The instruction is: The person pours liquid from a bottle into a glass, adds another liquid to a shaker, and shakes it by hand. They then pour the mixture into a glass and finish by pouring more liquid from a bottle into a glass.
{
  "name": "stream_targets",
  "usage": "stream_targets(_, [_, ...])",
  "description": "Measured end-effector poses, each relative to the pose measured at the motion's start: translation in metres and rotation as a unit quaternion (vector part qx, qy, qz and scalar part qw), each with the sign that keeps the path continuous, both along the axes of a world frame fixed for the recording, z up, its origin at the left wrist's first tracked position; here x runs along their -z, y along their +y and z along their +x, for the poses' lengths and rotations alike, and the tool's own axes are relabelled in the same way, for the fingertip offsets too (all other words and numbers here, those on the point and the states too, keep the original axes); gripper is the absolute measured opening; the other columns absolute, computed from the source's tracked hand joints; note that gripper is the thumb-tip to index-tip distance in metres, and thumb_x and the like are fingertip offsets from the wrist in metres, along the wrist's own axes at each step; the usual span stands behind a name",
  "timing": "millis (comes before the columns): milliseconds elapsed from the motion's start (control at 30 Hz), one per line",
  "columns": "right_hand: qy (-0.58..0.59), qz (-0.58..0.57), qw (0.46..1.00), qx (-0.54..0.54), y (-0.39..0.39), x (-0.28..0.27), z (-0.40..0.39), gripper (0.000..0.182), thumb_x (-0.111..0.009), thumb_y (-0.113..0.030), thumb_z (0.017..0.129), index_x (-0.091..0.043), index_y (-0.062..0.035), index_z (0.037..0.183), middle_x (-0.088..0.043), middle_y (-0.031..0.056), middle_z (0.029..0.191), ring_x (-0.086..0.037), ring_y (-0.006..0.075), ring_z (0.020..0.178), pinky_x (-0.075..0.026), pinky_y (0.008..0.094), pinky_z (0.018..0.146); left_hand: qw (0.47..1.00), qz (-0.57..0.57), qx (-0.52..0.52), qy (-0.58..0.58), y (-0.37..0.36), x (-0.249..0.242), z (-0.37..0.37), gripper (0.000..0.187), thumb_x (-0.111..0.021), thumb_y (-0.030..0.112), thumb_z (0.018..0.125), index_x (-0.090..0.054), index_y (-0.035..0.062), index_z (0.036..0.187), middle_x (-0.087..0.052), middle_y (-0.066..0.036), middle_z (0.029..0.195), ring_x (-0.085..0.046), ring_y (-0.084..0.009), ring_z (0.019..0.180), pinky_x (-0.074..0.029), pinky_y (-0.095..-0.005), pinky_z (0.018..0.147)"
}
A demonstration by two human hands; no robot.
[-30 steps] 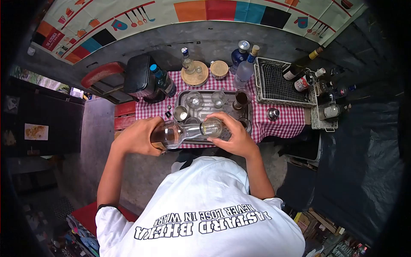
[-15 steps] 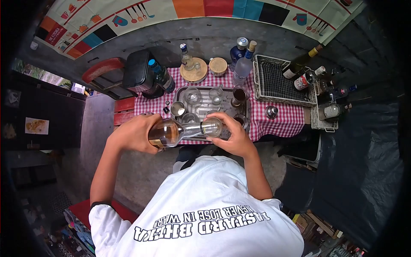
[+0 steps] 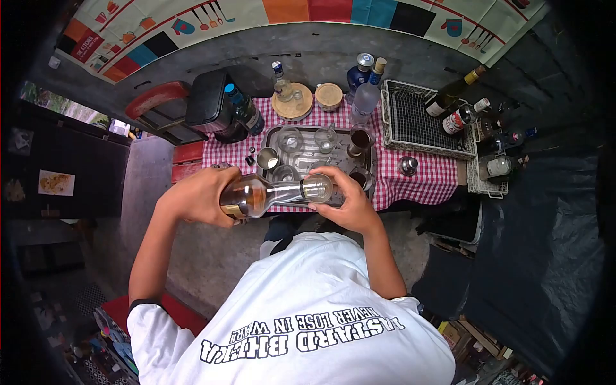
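My left hand (image 3: 200, 197) is wrapped round the body of a clear bottle (image 3: 251, 195) with amber liquid inside, held tilted on its side. The bottle's neck points right, its mouth at a small clear glass (image 3: 317, 188). Fingers and thumb of my right hand (image 3: 350, 204) grip that glass from its right side. Both are held above the front edge of a metal tray (image 3: 308, 160). On the tray are several clear glasses and a glass of dark liquid (image 3: 359, 142). A steel cup (image 3: 267, 158) is at the tray's left edge.
A checked tablecloth (image 3: 420, 186) covers the table. At the back are a round wooden board (image 3: 301, 110), a lidded jar (image 3: 328, 97) and blue bottles (image 3: 358, 77). On the right, a wire basket (image 3: 401, 112) has bottles beside it; a black bin (image 3: 208, 106) is at left.
My left hand and the bottle have shifted very slightly left. The view has moved a little. Both hands keep their grips.
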State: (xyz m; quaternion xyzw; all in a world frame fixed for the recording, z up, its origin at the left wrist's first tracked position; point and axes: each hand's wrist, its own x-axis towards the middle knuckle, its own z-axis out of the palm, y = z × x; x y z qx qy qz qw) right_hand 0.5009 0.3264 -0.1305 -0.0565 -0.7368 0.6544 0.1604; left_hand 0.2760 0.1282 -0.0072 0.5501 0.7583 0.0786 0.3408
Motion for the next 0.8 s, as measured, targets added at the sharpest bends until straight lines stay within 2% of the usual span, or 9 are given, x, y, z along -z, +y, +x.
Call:
stream_targets(433, [0.005,-0.01,1.0,0.0,-0.002,0.0031,0.0046,0.059,-0.076,-0.001,0.076,-0.053,-0.0021,0.13,-0.063,0.0111,0.121,-0.061,0.0183,0.113,-0.049,0.0348,0.099,1.0,-0.016,-0.001,0.026,0.0014,-0.0081,0.0065,0.057,-0.081,0.026,0.053,-0.059,-0.0009,0.098,-0.066,-0.021,0.082,-0.066,-0.0378,0.078,-0.05,-0.043,0.071])
stream_targets(500, [-0.008,-0.04,0.999,-0.006,-0.0015,0.0032,0.0056,0.059,-0.078,-0.01,0.078,-0.053,-0.0037,0.131,-0.061,0.012,0.125,-0.06,0.0231,0.118,-0.047,0.0359,0.102,1.0,-0.017,-0.001,0.021,0.0017,-0.0071,0.0062,0.058,-0.081,0.026,0.053,-0.059,-0.0009,0.099,-0.066,-0.021,0.081,-0.066,-0.0381,0.078,-0.05,-0.0433,0.07])
stream_targets(733, [-0.002,-0.034,0.999,-0.002,-0.001,0.0045,0.0061,0.058,-0.078,-0.01,0.078,-0.053,-0.004,0.131,-0.061,0.0118,0.125,-0.061,0.0231,0.117,-0.047,0.0353,0.101,1.0,-0.014,0.003,0.027,0.0034,-0.0087,0.0065,0.056,-0.081,0.025,0.053,-0.058,0.0,0.097,-0.065,-0.02,0.08,-0.065,-0.038,0.077,-0.05,-0.0436,0.07])
stream_targets(800, [0.007,-0.022,1.0,0.001,-0.0006,0.0047,0.006,0.059,-0.076,-0.001,0.077,-0.052,-0.0017,0.13,-0.063,0.0113,0.121,-0.061,0.0182,0.113,-0.048,0.0344,0.1,0.999,-0.014,0.009,0.035,0.0031,-0.0078,0.0058,0.055,-0.081,0.025,0.053,-0.057,0.0003,0.095,-0.065,-0.02,0.079,-0.065,-0.0377,0.077,-0.05,-0.044,0.07])
